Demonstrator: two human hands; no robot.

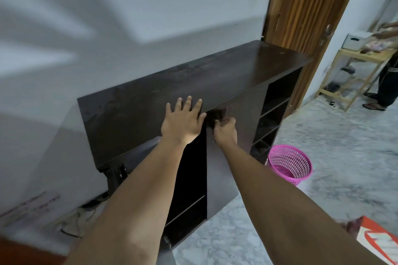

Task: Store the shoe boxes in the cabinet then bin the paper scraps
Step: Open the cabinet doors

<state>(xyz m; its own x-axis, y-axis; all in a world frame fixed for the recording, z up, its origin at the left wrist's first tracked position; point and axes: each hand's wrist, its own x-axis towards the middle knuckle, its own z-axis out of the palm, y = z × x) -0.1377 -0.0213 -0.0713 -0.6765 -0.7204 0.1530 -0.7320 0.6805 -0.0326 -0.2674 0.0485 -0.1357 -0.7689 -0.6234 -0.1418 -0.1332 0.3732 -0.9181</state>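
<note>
The cabinet (193, 84) is braced by the left hand (183, 121), laid flat on the front edge of its top with the fingers straight and spread. The right hand (225, 130) is curled round the upper edge of a door (221, 170), which is seen partly open, with dark shelves shown beside it.

Only one shoe box (375, 241) can be made out, orange and white, at the bottom right corner of the view, well apart from the cabinet. No paper scraps can be spotted. The pink bin (289, 163) is parked on the floor just beside the cabinet's right end.

What could go wrong, probably: the door could be yanked too hard and swung into the bin, or the fingers could get pinched at the top edge if it's let slip back. The picture's blurry, so the exact grip can't be confirmed.
</note>
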